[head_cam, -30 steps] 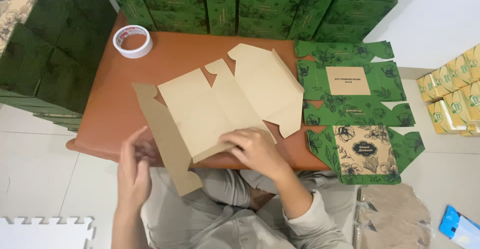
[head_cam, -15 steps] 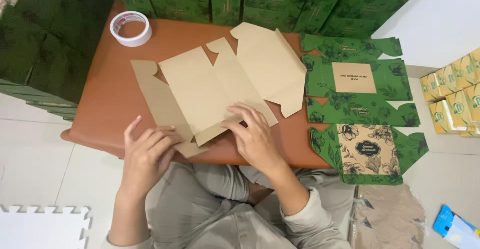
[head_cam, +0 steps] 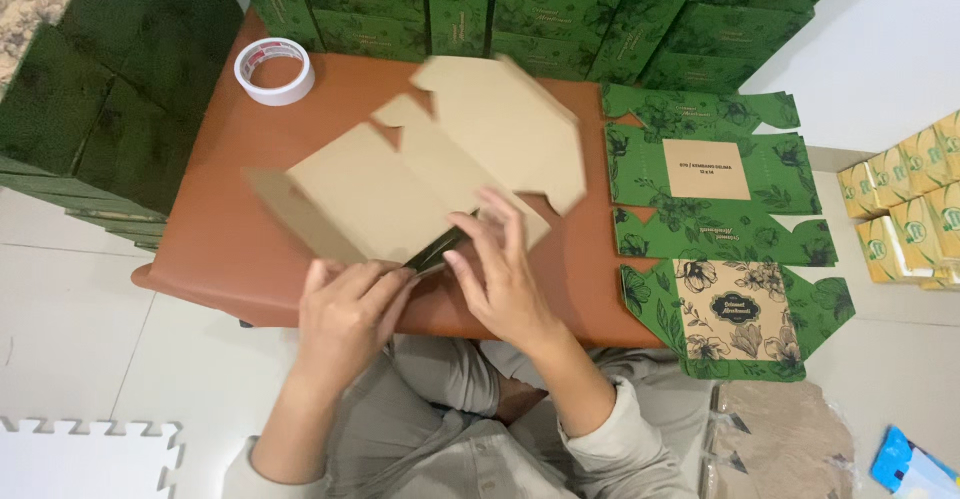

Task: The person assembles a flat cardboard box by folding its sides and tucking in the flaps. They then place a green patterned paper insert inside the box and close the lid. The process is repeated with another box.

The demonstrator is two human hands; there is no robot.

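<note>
you're folding the flat brown box at mid-frame: left hand pinches its near edge, right hand presses with spread fingers; next, crease firmly.

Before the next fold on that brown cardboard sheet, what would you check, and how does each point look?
1. Both hands on the sheet: ok; left hand and right hand meet at its near edge.
2. Near flap folded up: ok; its green printed side shows between the fingers.
3. Sheet resting on the table: cannot tell; it is blurred.
4. Tape roll clear of the sheet: ok; it lies apart at the far left corner.
5. Green flat box clear of the sheet: ok; it lies to the right.
</note>
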